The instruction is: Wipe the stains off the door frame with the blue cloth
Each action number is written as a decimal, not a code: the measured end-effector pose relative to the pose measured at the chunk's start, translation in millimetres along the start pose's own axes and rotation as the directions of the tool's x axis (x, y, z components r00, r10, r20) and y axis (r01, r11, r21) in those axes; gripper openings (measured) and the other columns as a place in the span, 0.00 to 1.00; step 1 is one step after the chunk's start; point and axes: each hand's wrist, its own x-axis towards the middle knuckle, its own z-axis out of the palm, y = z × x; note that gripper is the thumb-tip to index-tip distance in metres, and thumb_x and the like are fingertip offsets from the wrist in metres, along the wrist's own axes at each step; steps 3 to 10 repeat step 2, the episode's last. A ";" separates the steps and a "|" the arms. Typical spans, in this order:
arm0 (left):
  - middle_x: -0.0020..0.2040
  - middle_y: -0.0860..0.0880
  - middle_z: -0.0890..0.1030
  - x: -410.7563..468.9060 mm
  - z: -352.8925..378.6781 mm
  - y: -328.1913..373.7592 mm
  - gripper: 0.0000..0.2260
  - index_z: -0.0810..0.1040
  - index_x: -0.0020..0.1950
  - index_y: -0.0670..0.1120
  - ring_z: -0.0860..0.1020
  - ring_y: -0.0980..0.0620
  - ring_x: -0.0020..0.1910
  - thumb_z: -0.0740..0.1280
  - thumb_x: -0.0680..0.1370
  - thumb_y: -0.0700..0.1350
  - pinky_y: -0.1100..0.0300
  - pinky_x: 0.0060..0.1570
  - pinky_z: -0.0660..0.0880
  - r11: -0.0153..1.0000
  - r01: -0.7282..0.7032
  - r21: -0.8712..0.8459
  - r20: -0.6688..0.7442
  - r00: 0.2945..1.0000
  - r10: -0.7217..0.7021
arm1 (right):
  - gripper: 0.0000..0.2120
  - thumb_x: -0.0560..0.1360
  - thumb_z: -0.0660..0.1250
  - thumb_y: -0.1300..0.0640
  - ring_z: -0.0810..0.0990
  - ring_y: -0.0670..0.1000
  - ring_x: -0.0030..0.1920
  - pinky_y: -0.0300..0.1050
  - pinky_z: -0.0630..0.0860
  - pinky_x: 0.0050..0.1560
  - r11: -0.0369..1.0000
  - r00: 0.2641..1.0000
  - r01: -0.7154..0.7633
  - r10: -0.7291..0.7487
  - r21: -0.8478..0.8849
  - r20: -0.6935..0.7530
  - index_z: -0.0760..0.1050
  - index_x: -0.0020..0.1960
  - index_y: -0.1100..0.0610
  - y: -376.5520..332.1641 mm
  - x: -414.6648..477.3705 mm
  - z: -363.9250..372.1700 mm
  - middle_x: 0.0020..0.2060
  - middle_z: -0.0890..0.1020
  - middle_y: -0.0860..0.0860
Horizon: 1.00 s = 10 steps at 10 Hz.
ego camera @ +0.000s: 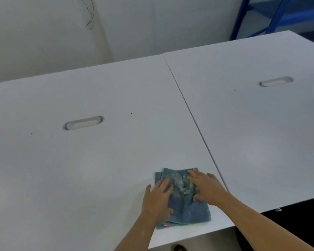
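Observation:
A folded blue cloth [184, 209], smeared with pale green and white marks, lies flat on a white table [98, 160] near its front edge. My left hand [157, 200] presses on the cloth's left side, fingers spread, thumb tucked at the cloth's edge. My right hand [206, 189] lies palm down on the cloth's upper right part, fingers spread. No door frame can be made out in this view.
A second white table [252, 133] butts against the first along a seam [194, 120]. Each top has an oval cable slot [83, 122], [276, 81]. White wall behind, a blue metal rack [279, 17] at the top right, dark floor at the lower right.

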 end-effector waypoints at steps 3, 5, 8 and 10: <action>0.76 0.50 0.61 -36.3 2.6 -6.4 0.30 0.63 0.74 0.50 0.64 0.47 0.73 0.65 0.75 0.55 0.50 0.68 0.66 0.989 0.020 -0.148 -0.262 0.963 -0.059 | 0.37 0.72 0.68 0.42 0.57 0.48 0.79 0.51 0.52 0.78 0.998 0.998 0.039 -0.037 0.050 -0.050 0.61 0.78 0.48 -8.3 4.0 -16.5 0.79 0.60 0.47; 0.76 0.50 0.61 -36.3 2.6 -6.4 0.30 0.63 0.74 0.50 0.64 0.47 0.73 0.65 0.75 0.55 0.50 0.68 0.66 0.989 0.020 -0.148 -0.262 0.963 -0.059 | 0.37 0.72 0.68 0.42 0.57 0.48 0.79 0.51 0.52 0.78 0.998 0.998 0.039 -0.037 0.050 -0.050 0.61 0.78 0.48 -8.3 4.0 -16.5 0.79 0.60 0.47; 0.76 0.50 0.61 -36.3 2.6 -6.4 0.30 0.63 0.74 0.50 0.64 0.47 0.73 0.65 0.75 0.55 0.50 0.68 0.66 0.989 0.020 -0.148 -0.262 0.963 -0.059 | 0.37 0.72 0.68 0.42 0.57 0.48 0.79 0.51 0.52 0.78 0.998 0.998 0.039 -0.037 0.050 -0.050 0.61 0.78 0.48 -8.3 4.0 -16.5 0.79 0.60 0.47; 0.76 0.50 0.61 -36.3 2.6 -6.4 0.30 0.63 0.74 0.50 0.64 0.47 0.73 0.65 0.75 0.55 0.50 0.68 0.66 0.989 0.020 -0.148 -0.262 0.963 -0.059 | 0.37 0.72 0.68 0.42 0.57 0.48 0.79 0.51 0.52 0.78 0.998 0.998 0.039 -0.037 0.050 -0.050 0.61 0.78 0.48 -8.3 4.0 -16.5 0.79 0.60 0.47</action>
